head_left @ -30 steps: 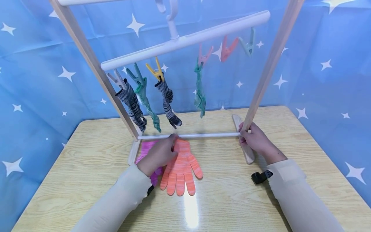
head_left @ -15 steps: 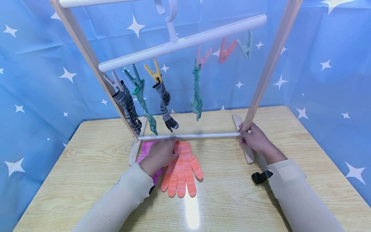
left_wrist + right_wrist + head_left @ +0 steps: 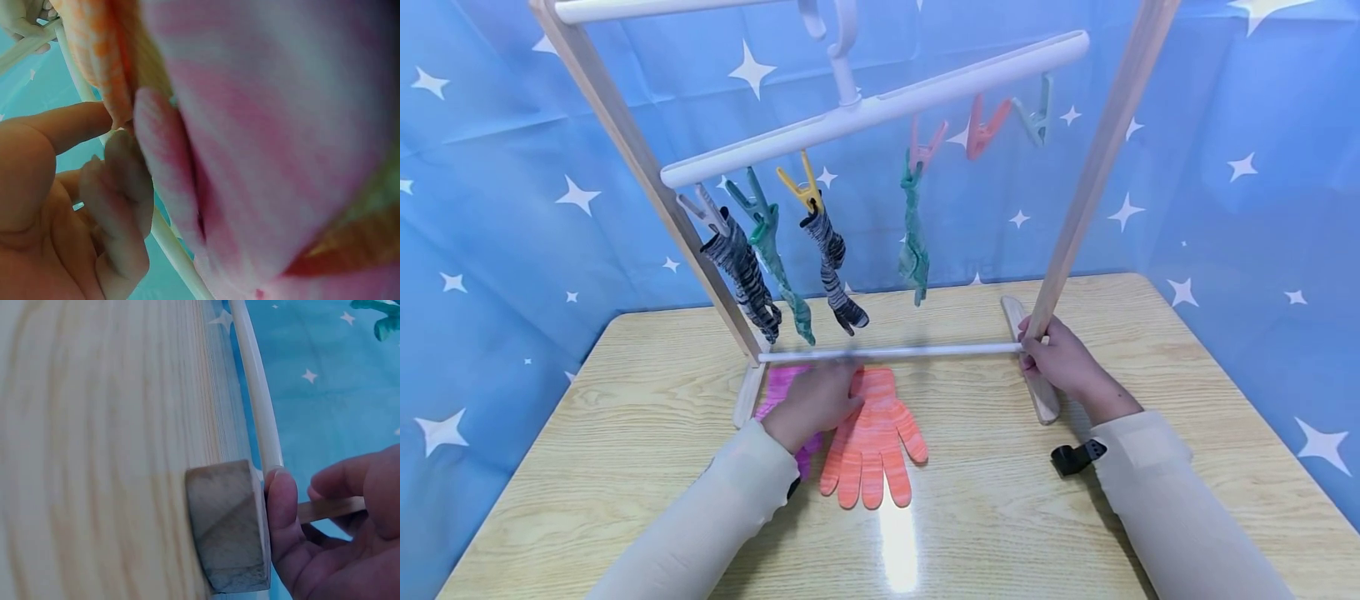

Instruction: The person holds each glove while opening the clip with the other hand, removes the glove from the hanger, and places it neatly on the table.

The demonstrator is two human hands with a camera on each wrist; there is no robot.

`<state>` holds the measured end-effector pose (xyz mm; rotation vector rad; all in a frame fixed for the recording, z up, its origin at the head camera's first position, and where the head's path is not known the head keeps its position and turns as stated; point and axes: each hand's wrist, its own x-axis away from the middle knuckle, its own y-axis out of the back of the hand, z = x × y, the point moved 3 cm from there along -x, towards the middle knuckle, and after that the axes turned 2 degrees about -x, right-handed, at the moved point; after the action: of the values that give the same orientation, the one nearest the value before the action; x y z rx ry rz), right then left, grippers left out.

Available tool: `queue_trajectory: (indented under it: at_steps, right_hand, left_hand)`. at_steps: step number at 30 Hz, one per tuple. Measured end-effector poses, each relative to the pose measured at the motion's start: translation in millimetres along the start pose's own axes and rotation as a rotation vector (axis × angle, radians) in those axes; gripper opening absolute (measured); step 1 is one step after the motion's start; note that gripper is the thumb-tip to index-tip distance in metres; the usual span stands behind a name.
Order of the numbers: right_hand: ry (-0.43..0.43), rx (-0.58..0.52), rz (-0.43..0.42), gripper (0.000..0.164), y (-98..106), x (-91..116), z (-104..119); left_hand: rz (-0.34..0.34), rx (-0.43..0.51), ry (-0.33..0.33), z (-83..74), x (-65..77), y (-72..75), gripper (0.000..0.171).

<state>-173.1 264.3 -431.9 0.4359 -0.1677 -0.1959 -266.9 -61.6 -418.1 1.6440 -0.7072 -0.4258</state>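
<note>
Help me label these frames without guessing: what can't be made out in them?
Head view: part of the pink glove, hidden under the left hand and wrist.
Head view: the left hand's finger ends beside the orange glove, blurred.
Left wrist view: the pink glove's full outline, blurred and cut off by the edges.
Right wrist view: most of a green glove, cut off by the top and right edges.

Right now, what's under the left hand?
In the head view, a pink glove sticks out from under the left hand, and the orange glove's edge meets it too. The part right beneath is covered, so I can't tell.
</note>
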Motion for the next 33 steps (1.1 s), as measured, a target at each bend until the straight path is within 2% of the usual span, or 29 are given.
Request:
queue_trajectory:
  at_steps: [5, 10, 26, 33]
  right_hand:
    - [0.004, -0.002, 0.000, 0.035, 1, 0, 1]
    - [0.007, -0.001, 0.001, 0.035, 0, 1, 2]
    - [0.002, 0.017, -0.003, 0.036, 0, 1, 1]
    - [0.004, 0.021, -0.013, 0.034, 1, 2, 0]
  left_hand:
    - [0.054, 0.020, 0.004, -0.3, -0.7, -1.2, 0.055]
    - [0.056, 0.025, 0.000, 1.0, -1.4, -3.2, 0.056]
    - [-0.069, 0.060, -0.012, -4.9, 5.6, 7.1, 0.051]
    - [-0.048, 0.156, -0.017, -12.6, 15.1, 16.8, 0.048]
